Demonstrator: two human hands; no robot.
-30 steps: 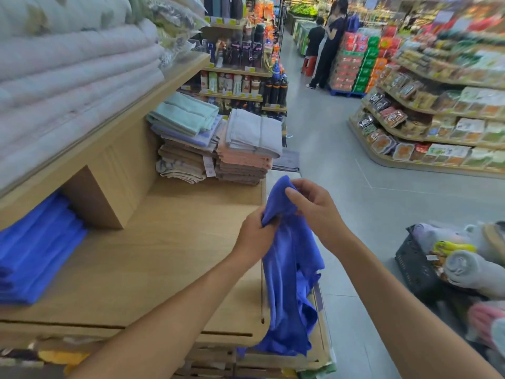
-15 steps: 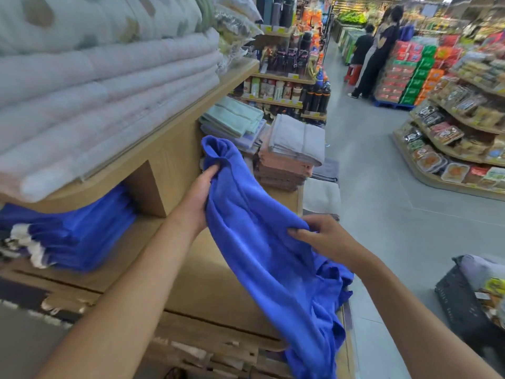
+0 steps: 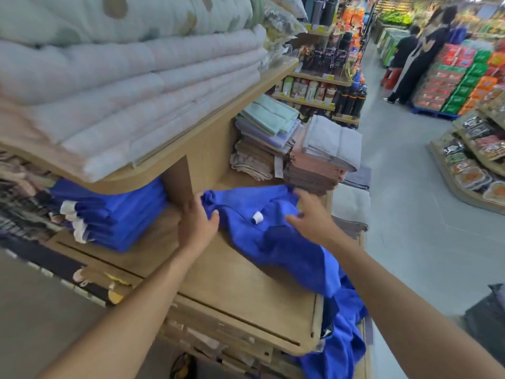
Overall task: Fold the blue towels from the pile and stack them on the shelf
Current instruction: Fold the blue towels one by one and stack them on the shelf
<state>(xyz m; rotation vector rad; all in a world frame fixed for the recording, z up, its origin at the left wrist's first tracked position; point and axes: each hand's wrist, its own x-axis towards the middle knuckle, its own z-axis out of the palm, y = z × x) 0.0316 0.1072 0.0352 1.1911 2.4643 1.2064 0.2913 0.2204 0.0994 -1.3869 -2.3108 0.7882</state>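
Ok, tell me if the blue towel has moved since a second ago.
Yes: the blue towel went from hanging beside the shelf edge to lying on it, toward the divider.

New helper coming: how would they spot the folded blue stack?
Find the wooden shelf with pale quilts on top. Beneath that board, left of the divider, sits the folded blue stack. Unlike the loose blue towel nearby, it's neatly layered.

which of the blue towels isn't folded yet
The loose blue towel lying across the shelf, its end hanging off the right edge, with the left hand gripping its corner. The other blue towels sit in a folded stack at the left.
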